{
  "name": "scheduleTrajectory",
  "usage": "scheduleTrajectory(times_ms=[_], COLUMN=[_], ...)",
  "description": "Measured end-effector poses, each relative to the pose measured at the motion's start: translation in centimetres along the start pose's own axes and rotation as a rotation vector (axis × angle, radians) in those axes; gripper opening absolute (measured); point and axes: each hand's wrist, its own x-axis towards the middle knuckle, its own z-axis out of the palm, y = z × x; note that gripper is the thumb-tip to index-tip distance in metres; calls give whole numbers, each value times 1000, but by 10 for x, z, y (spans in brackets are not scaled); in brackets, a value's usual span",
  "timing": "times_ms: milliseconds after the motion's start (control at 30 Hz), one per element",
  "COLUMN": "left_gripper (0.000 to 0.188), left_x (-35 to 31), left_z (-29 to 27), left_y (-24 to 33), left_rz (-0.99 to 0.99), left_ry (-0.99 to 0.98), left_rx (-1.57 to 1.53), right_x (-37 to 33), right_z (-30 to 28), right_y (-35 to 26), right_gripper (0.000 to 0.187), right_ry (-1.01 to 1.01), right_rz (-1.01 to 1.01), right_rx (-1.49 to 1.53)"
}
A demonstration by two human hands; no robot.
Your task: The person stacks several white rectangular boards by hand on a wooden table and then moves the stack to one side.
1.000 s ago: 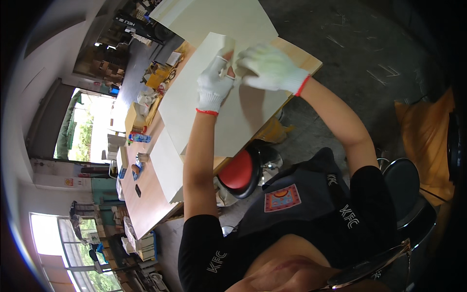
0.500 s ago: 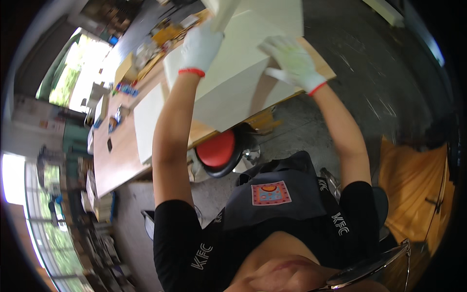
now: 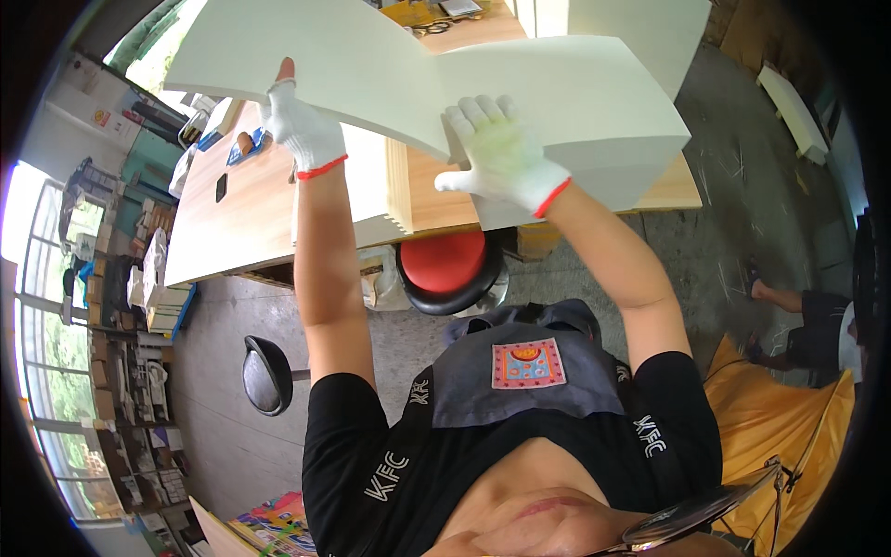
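Both hands wear white knit gloves with red cuffs. My left hand [image 3: 306, 135] is at the near edge of a large white sheet [image 3: 316, 42], its bare thumb lying over the top face and its other fingers hidden underneath. That sheet is tilted and bowed, spanning from the upper left to the middle of the table. My right hand [image 3: 506, 153] is spread, palm down, against a stack of white sheets [image 3: 566, 84] where the tilted sheet's lower corner meets it. A lower white stack [image 3: 367, 200], with layered edges showing, sits below the tilted sheet.
The wooden table [image 3: 213, 213] carries a black phone [image 3: 221, 188] and a blue packet [image 3: 246, 148]. A red-topped stool [image 3: 444, 263] stands at its near edge. Behind lies a black stool [image 3: 266, 375]. Orange cloth [image 3: 780, 446] and another person's legs [image 3: 789, 302] are at the right.
The view has turned. My left hand has come left and nearer, and the white sheet now stretches across the upper left. My right hand has shifted left, fingers still spread.
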Motion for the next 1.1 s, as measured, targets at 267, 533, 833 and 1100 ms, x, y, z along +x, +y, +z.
scheduleTrajectory(times_ms=[267,533,833,1100], left_gripper=[38,44,49,48], left_x=[-22,-8,16,23], left_z=[-28,-60,-86,-99], left_y=[-5,-12,-30,-28], left_rz=[-160,-276,-316,-379], left_ry=[217,185,326,384], left_rx=[-95,-218,-305,-265], right_x=[2,4,7,3], right_z=[41,30,14,20], right_y=[-10,-17,-22,-19], right_gripper=[90,90,104,106], right_ry=[141,-4,-212,-206], right_rz=[21,103,188,191], right_rx=[-185,-170,-148,-216])
